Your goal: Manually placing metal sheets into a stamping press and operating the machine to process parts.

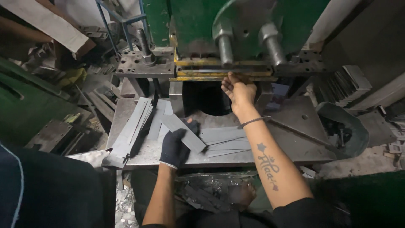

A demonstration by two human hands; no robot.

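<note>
Nearest the camera, two forearms rise from dark sleeves toward a green press machine (236, 25). On the left, the forearm runs straight up to the left hand (174, 145), which wears a dark knit glove with a white cuff. Its palm lies flat, fingers curled over the lower end of a grey metal strip (182, 132), the grip closed on that strip. The strip slants up and to the left across the steel surface (295, 139) and rests on a fanned stack of similar strips (223, 141) just to its right.

Bare and tattooed, the right forearm stretches diagonally further forward, a thin band at the wrist. The right hand (238, 89) reaches up to the yellow-edged die slot (219, 74) under the press head, fingers bent at the slot's lower edge; whether the grip there is clenched on anything I cannot tell, since the fingertips are hidden in the gap.

A longer pile of grey strips (133, 126) lies at the surface's left edge, well apart from the right hand. Below the surface, a dim heap of metal offcuts (206, 196) sits between the arms.
</note>
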